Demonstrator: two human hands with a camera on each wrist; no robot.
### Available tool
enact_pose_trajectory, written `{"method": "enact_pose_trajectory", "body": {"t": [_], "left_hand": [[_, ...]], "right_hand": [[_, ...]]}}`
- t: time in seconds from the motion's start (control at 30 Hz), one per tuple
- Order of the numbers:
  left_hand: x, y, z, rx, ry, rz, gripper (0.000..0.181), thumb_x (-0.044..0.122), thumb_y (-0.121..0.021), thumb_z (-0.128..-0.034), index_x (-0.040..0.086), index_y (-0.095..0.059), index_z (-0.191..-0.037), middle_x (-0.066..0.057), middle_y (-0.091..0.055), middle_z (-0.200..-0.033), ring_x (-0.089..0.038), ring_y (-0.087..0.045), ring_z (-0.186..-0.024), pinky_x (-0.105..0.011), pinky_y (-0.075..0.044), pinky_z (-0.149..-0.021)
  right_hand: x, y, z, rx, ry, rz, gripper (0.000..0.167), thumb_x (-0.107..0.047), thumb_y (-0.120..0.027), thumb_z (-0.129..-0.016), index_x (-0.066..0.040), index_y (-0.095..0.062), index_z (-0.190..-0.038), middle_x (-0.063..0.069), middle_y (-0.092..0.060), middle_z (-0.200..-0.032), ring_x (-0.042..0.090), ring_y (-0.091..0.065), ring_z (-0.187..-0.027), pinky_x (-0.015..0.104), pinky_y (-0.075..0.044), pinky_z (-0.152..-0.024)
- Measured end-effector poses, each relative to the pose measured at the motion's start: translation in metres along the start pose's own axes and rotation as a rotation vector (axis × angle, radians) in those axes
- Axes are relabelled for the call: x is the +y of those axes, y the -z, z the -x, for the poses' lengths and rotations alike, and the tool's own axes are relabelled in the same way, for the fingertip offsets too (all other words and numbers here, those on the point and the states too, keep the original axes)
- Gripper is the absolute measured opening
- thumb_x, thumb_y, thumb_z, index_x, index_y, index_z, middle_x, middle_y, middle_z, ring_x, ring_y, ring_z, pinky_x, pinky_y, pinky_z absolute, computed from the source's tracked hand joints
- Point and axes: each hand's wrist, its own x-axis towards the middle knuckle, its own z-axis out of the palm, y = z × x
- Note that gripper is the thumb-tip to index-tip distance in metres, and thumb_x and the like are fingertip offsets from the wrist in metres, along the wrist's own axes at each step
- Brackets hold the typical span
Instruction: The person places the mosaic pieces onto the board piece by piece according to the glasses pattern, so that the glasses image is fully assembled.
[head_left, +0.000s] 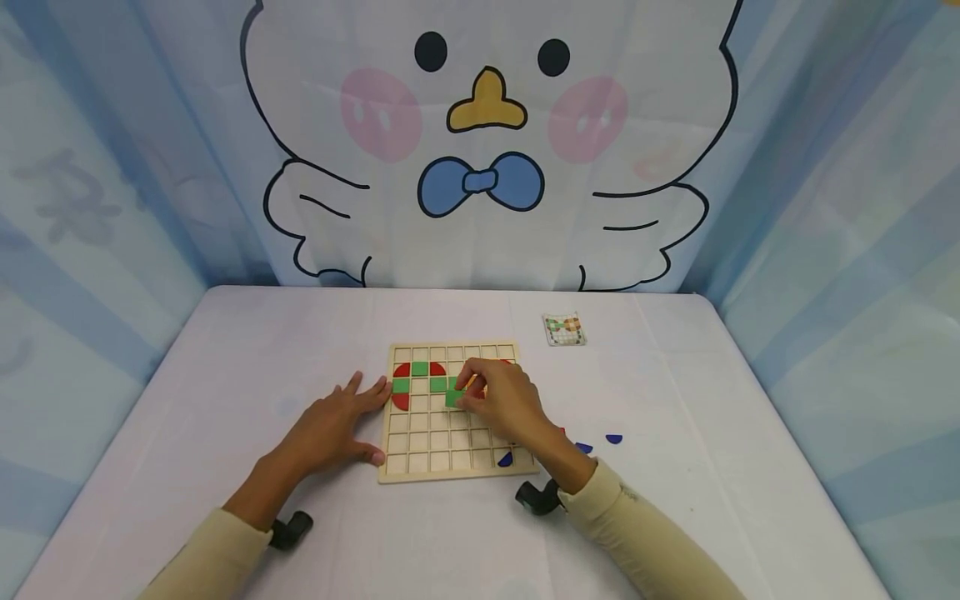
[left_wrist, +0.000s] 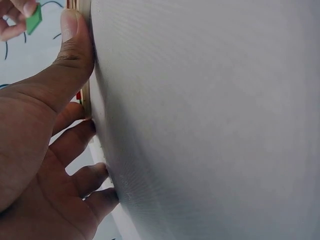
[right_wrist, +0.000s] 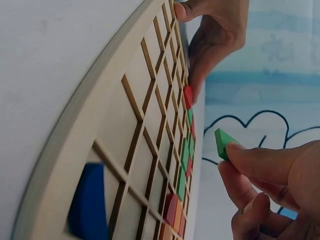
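A wooden grid board (head_left: 450, 477) lies on the table. Against its left side rests my left hand (head_left: 330, 429), fingers spread and thumb touching the edge near the front corner. My right hand (head_left: 510, 400) pinches a green square tile (head_left: 452, 398) between thumb and fingers; in the right wrist view that tile (right_wrist: 223, 144) is held above the board's surface. Green tiles (head_left: 420, 368) and red quarter-round tiles (head_left: 401, 402) fill cells at the upper left. Red and orange tiles (right_wrist: 172, 210) sit on the other side, largely hidden by my right hand in the head view.
A blue rounded piece (head_left: 506, 459) lies on the board's front right. Two loose blue pieces (head_left: 614, 438) are on the table to the right, with a red piece (head_left: 562, 430) partly behind my wrist. A small patterned card (head_left: 564, 329) lies beyond the board.
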Motion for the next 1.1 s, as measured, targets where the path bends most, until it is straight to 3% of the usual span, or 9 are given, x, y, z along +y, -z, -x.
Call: {"method": "enact_pose_trajectory", "body": {"t": [0.53, 1.1], "left_hand": [[-0.004, -0.001, -0.002, -0.001, -0.008, 0.012, 0.111, 0.045, -0.095, -0.072, 0.019, -0.039, -0.165, -0.016, -0.035, -0.171, -0.07, -0.032, -0.146, -0.077, -0.038, -0.114], [-0.004, 0.0, -0.003, 0.005, -0.019, 0.003, 0.111, 0.046, -0.095, -0.0723, 0.017, -0.039, -0.164, -0.021, -0.035, -0.171, -0.072, -0.035, -0.144, -0.078, -0.04, -0.111]], "right_hand": [[-0.017, -0.033, -0.029, -0.065, 0.058, 0.085, 0.017, -0.017, -0.088, -0.088, -0.02, -0.073, -0.093, -0.007, -0.07, -0.077, 0.009, -0.06, -0.066, 0.027, -0.045, -0.056], [-0.023, -0.045, -0.038, -0.118, 0.01, 0.149, 0.011, -0.024, -0.087, -0.09, -0.021, -0.077, -0.094, -0.009, -0.067, -0.073, 0.009, -0.06, -0.067, 0.027, -0.047, -0.058]]}}
